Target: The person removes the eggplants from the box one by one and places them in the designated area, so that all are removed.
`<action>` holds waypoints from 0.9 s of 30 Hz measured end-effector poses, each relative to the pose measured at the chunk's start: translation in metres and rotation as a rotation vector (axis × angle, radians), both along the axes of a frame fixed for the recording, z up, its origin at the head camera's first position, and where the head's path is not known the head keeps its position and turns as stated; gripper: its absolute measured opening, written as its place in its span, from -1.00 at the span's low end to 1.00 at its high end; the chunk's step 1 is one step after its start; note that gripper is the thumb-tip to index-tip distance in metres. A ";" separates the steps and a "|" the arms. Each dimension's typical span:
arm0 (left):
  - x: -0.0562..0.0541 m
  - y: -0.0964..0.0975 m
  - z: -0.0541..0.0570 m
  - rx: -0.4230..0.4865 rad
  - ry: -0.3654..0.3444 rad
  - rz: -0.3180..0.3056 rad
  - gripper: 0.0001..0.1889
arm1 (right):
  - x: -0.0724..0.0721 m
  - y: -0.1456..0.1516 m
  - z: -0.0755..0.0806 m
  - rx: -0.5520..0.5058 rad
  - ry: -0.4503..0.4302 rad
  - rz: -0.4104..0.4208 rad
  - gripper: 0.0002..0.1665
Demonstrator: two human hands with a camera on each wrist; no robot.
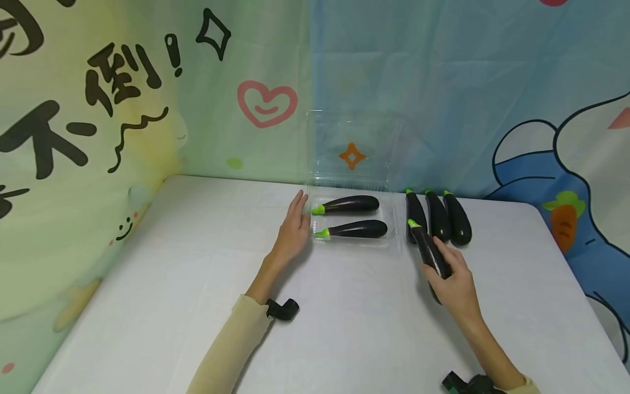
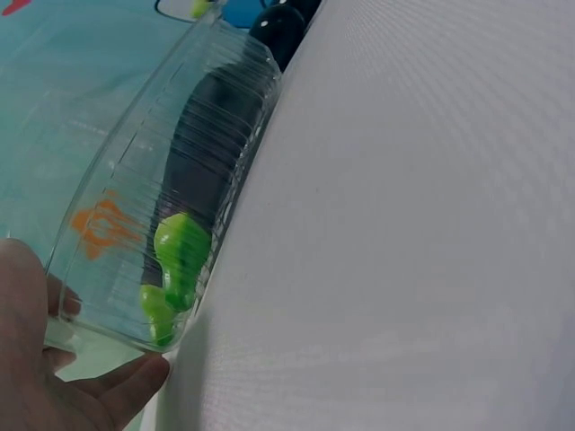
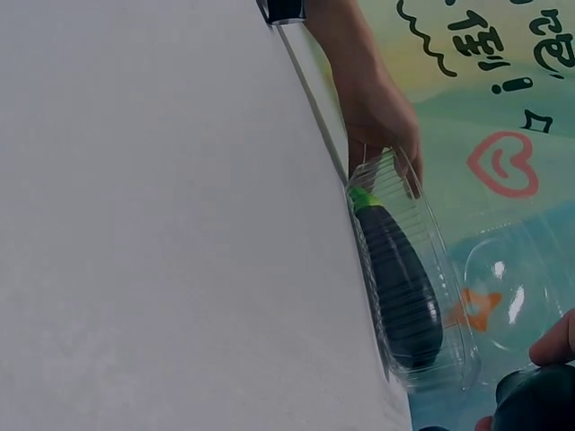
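Observation:
My right hand grips a dark eggplant with a green stem, thumb on one side and fingers on the other. That eggplant slants over the table, its stem end overlapping the nearest of three eggplants lying side by side. A clear plastic clamshell box stands open left of them. Inside it, two eggplants lie crosswise, green stems toward the left. My left hand rests against the box's left end with its fingers extended; the left wrist view shows fingertips at the box's lower corner.
The box's transparent lid stands raised at the back, before a printed cloth backdrop. A white-covered table spreads out in front, its back edge just behind the box and the eggplant row. A black camera mount sits on the left wrist.

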State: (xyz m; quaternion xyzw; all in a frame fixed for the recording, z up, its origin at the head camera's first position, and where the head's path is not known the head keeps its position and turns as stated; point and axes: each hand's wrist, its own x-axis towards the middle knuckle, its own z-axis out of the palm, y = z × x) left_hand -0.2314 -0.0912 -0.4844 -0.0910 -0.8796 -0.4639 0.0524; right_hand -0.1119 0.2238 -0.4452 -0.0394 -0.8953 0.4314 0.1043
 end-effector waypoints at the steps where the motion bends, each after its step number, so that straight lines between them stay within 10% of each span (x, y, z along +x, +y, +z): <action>1: 0.000 0.000 0.000 0.001 -0.001 0.002 -0.46 | 0.000 0.000 -0.001 -0.005 -0.004 -0.002 -0.28; 14: 0.001 0.000 0.000 0.002 -0.005 0.002 -0.46 | 0.011 -0.002 -0.002 0.011 -0.089 -0.015 -0.29; 27: -0.001 0.000 0.000 0.000 -0.005 0.001 -0.46 | 0.024 -0.008 -0.009 -0.061 0.014 -0.087 -0.32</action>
